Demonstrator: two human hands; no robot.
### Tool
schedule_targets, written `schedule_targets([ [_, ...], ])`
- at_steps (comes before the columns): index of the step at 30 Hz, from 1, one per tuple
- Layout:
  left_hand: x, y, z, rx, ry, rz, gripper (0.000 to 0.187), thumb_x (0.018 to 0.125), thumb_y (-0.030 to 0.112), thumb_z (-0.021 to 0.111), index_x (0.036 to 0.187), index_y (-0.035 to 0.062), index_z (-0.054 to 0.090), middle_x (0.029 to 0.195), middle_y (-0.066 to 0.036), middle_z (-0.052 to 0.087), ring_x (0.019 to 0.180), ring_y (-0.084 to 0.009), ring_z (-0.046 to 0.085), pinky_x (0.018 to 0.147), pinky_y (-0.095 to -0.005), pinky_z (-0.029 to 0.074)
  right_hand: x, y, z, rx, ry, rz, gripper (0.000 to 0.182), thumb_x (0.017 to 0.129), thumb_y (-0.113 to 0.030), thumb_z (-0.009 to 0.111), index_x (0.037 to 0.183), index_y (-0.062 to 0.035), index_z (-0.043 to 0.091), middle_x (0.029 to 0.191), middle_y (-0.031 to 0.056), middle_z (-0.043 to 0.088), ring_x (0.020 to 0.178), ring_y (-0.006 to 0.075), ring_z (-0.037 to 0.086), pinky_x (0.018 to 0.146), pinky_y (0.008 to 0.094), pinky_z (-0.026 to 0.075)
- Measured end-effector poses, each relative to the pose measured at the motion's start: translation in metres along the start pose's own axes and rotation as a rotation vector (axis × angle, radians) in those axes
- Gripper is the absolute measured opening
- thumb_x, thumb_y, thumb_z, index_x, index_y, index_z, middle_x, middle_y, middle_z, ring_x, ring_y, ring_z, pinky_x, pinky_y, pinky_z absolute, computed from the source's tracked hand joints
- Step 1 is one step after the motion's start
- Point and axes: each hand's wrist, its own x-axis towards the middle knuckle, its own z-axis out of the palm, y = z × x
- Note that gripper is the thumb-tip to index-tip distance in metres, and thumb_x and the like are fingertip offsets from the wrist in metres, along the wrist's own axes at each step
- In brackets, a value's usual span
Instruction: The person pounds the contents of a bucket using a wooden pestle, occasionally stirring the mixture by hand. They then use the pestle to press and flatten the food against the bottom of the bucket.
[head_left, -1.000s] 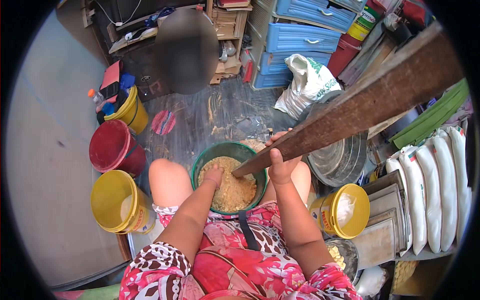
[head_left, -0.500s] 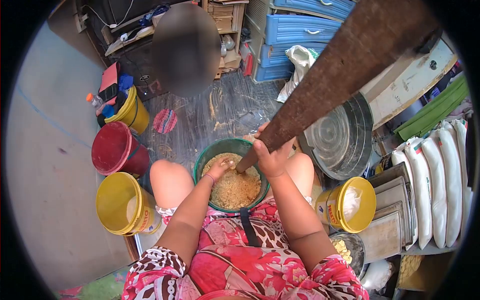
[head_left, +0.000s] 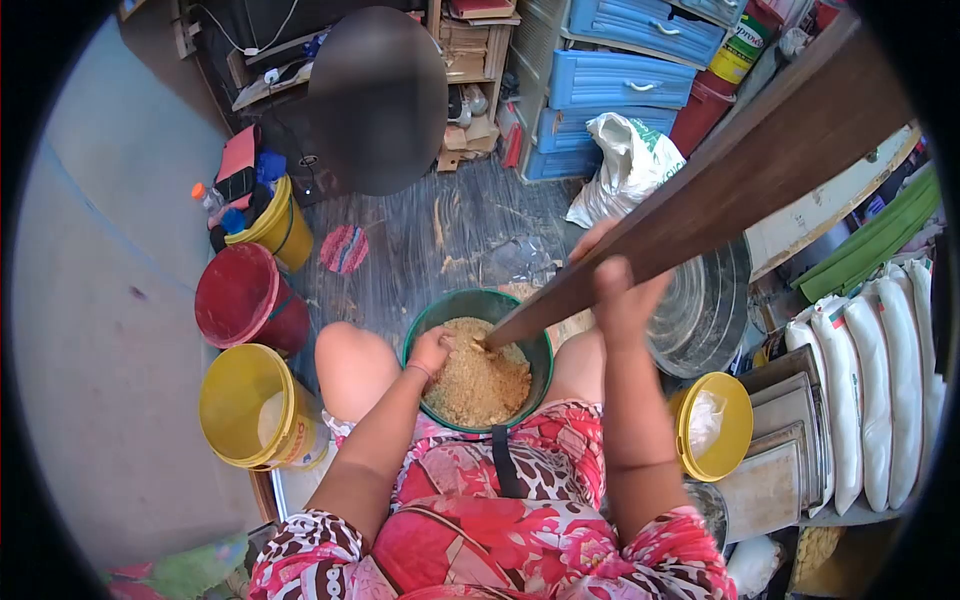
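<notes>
A green bucket point(head_left: 545, 375) stands between the knees, holding coarse, pale-brown crumbs point(head_left: 480, 385). Slanting into it from the upper right is a long, dark wooden beam point(head_left: 680, 190), its narrow lower end touching the crumbs. My right hand point(head_left: 628, 300) is closed around the beam above the bucket, thumb on the near side and fingers on the far side, slightly blurred. Inside the bucket's left side, my left hand point(head_left: 434, 350) rests at the crumbs with its fingers curled in. Whatever those fingers hold, if anything, is hidden.
Left are a red bucket point(head_left: 240, 290) and yellow buckets point(head_left: 245, 400). Right are another yellow bucket point(head_left: 715, 425), a large black basin point(head_left: 705, 310), flat trays point(head_left: 775, 470) and several white sacks point(head_left: 850, 400). A white bag point(head_left: 620, 170) stands before blue drawers point(head_left: 625, 80).
The beam has tilted and swung right, and my right hand has moved right and up along with it. My left hand has drawn away from the beam's tip, its fingers now curled.
</notes>
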Motion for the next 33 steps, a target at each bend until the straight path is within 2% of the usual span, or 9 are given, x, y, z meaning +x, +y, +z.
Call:
schedule_targets([
  [5,-0.017,0.032,0.001,0.144,0.041,0.025,0.039,0.07,0.017,0.069,0.105,0.004,0.061,0.078,-0.013,0.066,0.074,-0.025,0.065,0.073,-0.0329,0.051,0.146,-0.118,0.005,-0.11,-0.121,-0.144,0.032,0.092,-0.028,0.041,0.08,-0.0007,0.053,0.068,0.0086,0.059,0.057,0.0162,0.06,0.051,0.0257,0.046],
  [7,-0.019,0.032,0.001,0.224,0.028,0.056,0.04,0.069,0.016,0.069,0.105,0.0035,0.061,0.08,-0.014,0.067,0.076,-0.0245,0.065,0.072,-0.0328,0.05,0.153,-0.149,0.05,-0.423,0.117,-0.396,0.049,0.079,-0.051,0.059,0.089,-0.0026,0.058,0.063,0.005,0.056,0.051,0.0124,0.056,0.045,0.0254,0.046],
  [12,-0.011,0.018,0.004,0.139,-0.017,0.027,0.038,0.07,0.018,0.067,0.105,0.0031,0.061,0.086,-0.016,0.066,0.081,-0.0257,0.065,0.075,-0.0334,0.05,0.133,-0.088,0.011,-0.405,-0.082,-0.287,0.033,0.083,-0.029,0.059,0.1,-0.0004,0.054,0.072,0.0103,0.06,0.068,0.0204,0.06,0.063,0.0301,0.047],
  [13,-0.012,0.016,0.003,0.126,0.002,0.036,0.037,0.071,0.018,0.065,0.105,0.0033,0.061,0.087,-0.017,0.066,0.082,-0.026,0.064,0.075,-0.0335,0.05,0.089,-0.023,0.004,-0.506,0.157,-0.254,0.056,0.078,-0.018,0.065,0.123,0.0029,0.041,0.113,0.0172,0.052,0.102,0.0267,0.051,0.091,0.0363,0.04],
  [15,-0.013,0.014,0.005,0.126,0.007,0.01,0.037,0.072,0.018,0.064,0.105,0.0035,0.061,0.086,-0.017,0.066,0.082,-0.0265,0.064,0.074,-0.0338,0.05,-0.044,0.094,0.002,-0.768,0.231,-0.027,0.08,0.069,-0.022,0.075,0.131,0.0013,0.03,0.124,0.017,0.044,0.112,0.0273,0.046,0.094,0.0376,0.037],
  [17,-0.01,0.021,0.005,0.12,0.036,-0.005,0.036,0.072,0.017,0.063,0.105,0.0037,0.06,0.086,-0.017,0.066,0.082,-0.0269,0.064,0.074,-0.0341,0.049,-0.09,0.111,0.005,-0.16,0.211,0.322,0.075,0.072,-0.018,0.074,0.129,0.0003,0.028,0.116,0.0127,0.041,0.107,0.0236,0.045,0.092,0.0381,0.037],
  [22,-0.018,0.028,0.002,0.112,-0.028,0.016,0.035,0.072,0.018,0.064,0.104,0.0034,0.061,0.085,-0.014,0.066,0.079,-0.0258,0.064,0.073,-0.0335,0.049,-0.11,0.117,-0.015,-0.311,0.162,0.188,0.067,0.076,-0.015,0.071,0.125,-0.0032,0.028,0.093,0.007,0.053,0.083,0.0153,0.054,0.076,0.0298,0.045],
  [28,-0.013,0.017,0.003,0.152,-0.033,0.072,0.036,0.072,0.016,0.065,0.104,0.0018,0.061,0.083,-0.013,0.066,0.079,-0.0235,0.064,0.074,-0.0322,0.049,-0.03,0.037,-0.007,-0.285,0.158,0.026,0.067,0.079,-0.018,0.068,0.127,-0.0013,0.025,0.077,0.0084,0.055,0.065,0.0164,0.056,0.066,0.0276,0.047],
  [33,-0.016,0.025,0.001,0.169,-0.068,0.04,0.036,0.072,0.016,0.065,0.104,0.0012,0.06,0.082,-0.013,0.066,0.079,-0.0227,0.064,0.075,-0.0319,0.049,0.14,-0.134,0.012,-0.265,-0.119,-0.091,0.034,0.088,-0.033,0.05,0.095,-0.0004,0.053,0.072,0.012,0.06,0.063,0.0196,0.059,0.058,0.028,0.048],
])
